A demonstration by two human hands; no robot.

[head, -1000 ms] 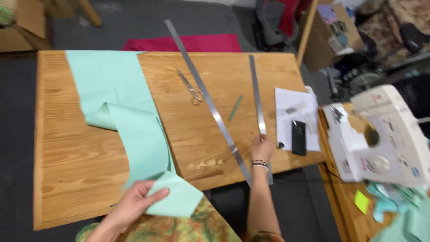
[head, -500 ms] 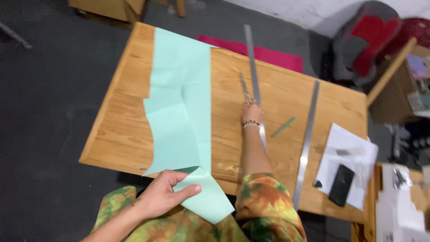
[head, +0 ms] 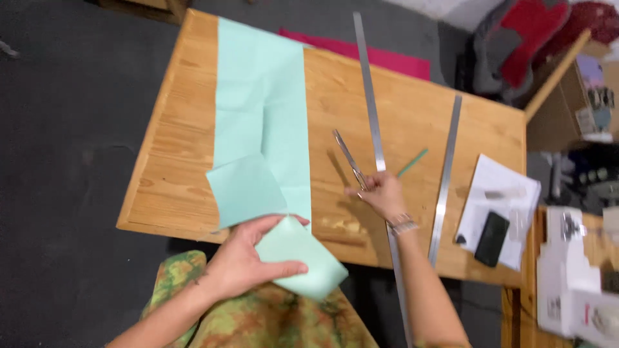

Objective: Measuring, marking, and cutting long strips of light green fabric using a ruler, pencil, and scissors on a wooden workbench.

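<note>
The left hand (head: 242,264) pinches the folded end of the mint fabric (head: 261,129), which hangs off the table (head: 174,193) edge. The right hand (head: 382,193) closes around the scissors (head: 349,160) handles; tugging could drag the fabric askew.

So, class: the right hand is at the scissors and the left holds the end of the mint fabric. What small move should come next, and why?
Probably lift the scissors clear of the table. The right hand has only reached their handles, blades flat on the wood, while the left hand grips the folded end of the mint fabric at the near edge.
</note>
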